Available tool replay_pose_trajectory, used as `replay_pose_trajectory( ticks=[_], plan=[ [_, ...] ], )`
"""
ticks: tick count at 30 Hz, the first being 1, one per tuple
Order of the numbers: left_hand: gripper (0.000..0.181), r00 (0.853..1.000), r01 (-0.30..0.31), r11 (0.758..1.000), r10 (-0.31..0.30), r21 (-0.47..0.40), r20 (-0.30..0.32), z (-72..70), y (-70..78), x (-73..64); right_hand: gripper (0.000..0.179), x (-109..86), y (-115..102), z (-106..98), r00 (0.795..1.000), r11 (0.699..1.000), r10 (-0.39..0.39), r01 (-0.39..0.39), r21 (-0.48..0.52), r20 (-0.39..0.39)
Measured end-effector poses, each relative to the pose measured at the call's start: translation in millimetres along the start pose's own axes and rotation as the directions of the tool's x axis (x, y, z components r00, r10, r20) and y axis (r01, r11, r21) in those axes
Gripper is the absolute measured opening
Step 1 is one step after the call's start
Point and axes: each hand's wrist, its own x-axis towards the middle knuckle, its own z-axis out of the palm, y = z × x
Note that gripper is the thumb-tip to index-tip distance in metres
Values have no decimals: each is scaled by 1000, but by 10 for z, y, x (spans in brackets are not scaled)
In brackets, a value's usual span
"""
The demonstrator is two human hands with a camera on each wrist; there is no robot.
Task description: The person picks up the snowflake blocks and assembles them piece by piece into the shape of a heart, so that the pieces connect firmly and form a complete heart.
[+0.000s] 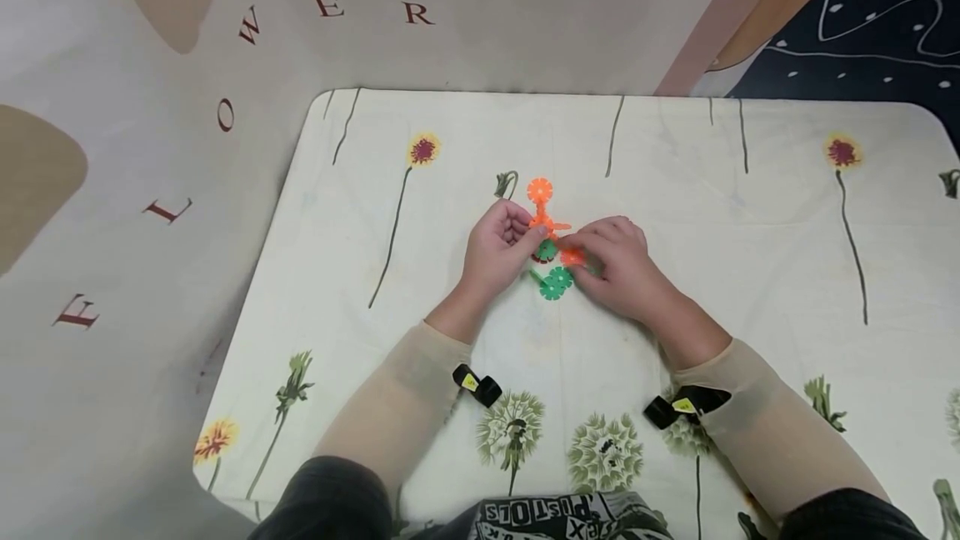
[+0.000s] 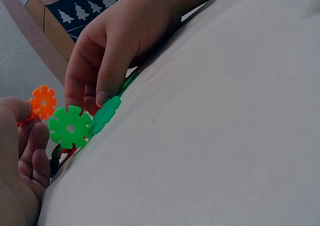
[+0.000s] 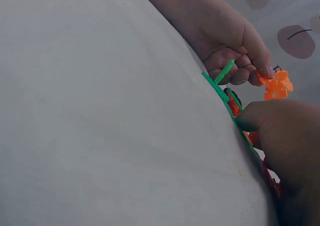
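Note:
Between thumb and fingers my left hand (image 1: 495,248) pinches a joined cluster of orange notched plastic discs (image 1: 540,190), the kind that slot together. Just right of it, my right hand (image 1: 618,261) curls down over a red-orange notched disc (image 1: 572,257), pinching it close to the tabletop. Below the hands lie green notched discs (image 1: 556,283), one standing on edge. Another green disc (image 1: 545,251) overlaps a dark red piece under the left thumb. In the left wrist view a bright green disc (image 2: 70,127) stands upright beside a teal-green one (image 2: 106,115). The right fingers partly hide the pieces beneath them.
A white cloth with printed flowers covers the table (image 1: 375,373). A pale curtain-like sheet with letters (image 1: 487,32) stands along the back and left. Dark patterned fabric (image 1: 885,23) shows at the back right. Each wrist wears a small black camera (image 1: 477,386).

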Motion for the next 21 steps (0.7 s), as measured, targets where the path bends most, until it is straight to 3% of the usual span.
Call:
replay_pose_trajectory(
  ticks=[5, 13, 21],
  plan=[
    [16, 1000, -11, 1000, 11, 2, 1, 0, -1, -1, 34, 6, 13, -2, 1000, 999, 0, 2, 55, -27],
    [17, 1000, 4, 1000, -4, 16, -1, 9, 1, 4, 20, -4, 41, 14, 997, 991, -56, 63, 116, -57],
    [16, 1000, 6, 1000, -6, 10, 2, 0, -1, 8, 21, -15, 15, 28, 983, 975, 49, -8, 220, -179]
  ],
)
